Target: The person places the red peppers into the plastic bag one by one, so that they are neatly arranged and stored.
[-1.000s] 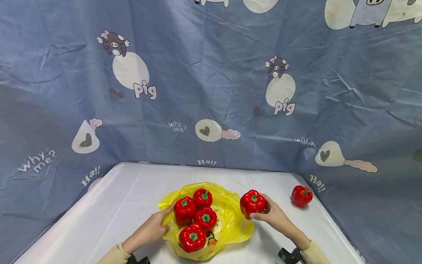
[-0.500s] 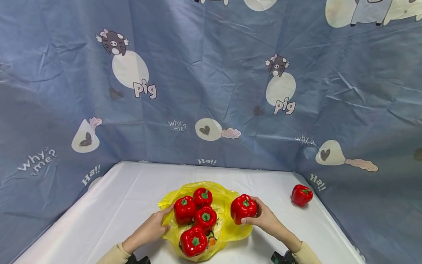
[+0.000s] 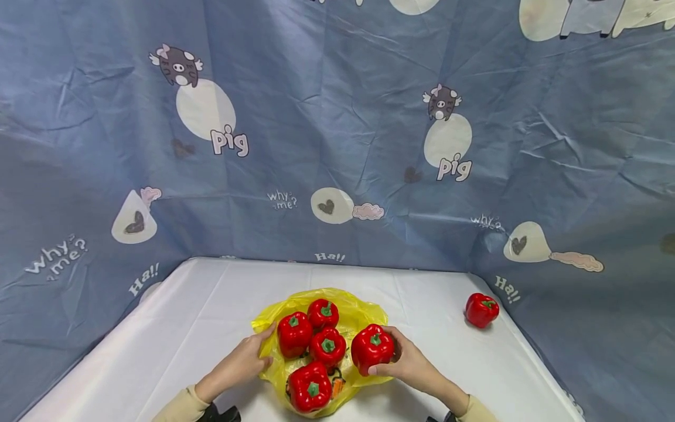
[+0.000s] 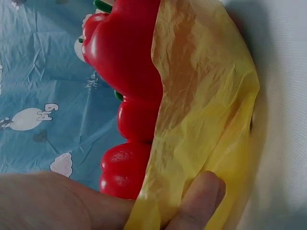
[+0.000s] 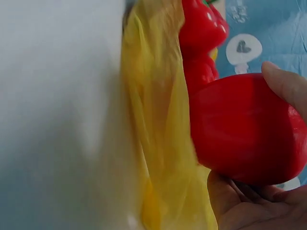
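A yellow plastic bag (image 3: 364,308) lies spread on the table with several red bell peppers (image 3: 295,334) inside it. My left hand (image 3: 244,358) pinches the bag's left rim; in the left wrist view the thumb (image 4: 204,196) presses on the outside of the yellow film. My right hand (image 3: 416,363) grips another red bell pepper (image 3: 372,350) at the bag's right side. In the right wrist view this pepper (image 5: 247,127) sits between thumb and fingers, by the bag's edge. Its lower part is hidden in the head view.
One more red bell pepper (image 3: 481,310) lies alone near the right edge of the white table (image 3: 211,310). A small orange item (image 3: 337,385) with a dark part shows in the bag. A blue printed curtain (image 3: 337,146) hangs behind and around the table.
My right hand has carried its bell pepper left and nearer to me, over the bag's right part. The front bell pepper in the bag has shifted slightly. My left hand stays at the rim.
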{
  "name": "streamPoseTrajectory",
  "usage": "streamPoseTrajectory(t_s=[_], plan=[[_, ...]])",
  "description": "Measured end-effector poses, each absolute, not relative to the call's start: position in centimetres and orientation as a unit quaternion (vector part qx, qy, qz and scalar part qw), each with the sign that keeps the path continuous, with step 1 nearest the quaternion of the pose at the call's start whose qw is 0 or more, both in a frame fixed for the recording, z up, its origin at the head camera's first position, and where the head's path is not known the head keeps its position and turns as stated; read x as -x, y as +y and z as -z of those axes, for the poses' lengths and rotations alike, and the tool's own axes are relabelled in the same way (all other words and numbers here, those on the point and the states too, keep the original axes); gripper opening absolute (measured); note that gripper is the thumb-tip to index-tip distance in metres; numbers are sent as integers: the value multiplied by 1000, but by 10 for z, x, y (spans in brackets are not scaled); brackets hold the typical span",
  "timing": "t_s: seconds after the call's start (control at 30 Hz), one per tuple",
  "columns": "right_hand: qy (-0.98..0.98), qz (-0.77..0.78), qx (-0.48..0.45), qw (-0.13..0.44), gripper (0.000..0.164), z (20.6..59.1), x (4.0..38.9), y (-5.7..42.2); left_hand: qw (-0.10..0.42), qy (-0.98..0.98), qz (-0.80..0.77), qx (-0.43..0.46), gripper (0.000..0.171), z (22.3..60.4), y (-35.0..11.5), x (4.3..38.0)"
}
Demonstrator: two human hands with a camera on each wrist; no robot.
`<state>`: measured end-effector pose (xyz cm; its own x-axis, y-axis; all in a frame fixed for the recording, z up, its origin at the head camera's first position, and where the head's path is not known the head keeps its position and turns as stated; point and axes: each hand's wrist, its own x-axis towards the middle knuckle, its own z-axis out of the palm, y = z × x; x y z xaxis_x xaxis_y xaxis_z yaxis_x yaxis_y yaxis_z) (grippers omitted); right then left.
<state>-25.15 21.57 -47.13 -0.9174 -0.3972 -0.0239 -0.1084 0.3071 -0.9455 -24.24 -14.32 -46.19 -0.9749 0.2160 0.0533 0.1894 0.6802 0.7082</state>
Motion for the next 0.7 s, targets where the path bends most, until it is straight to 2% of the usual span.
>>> streamPoseTrajectory(t_s=[0.7], plan=[[806, 539, 197, 146, 80, 496, 237, 193, 15, 906, -410, -102, 73, 453, -141, 240]])
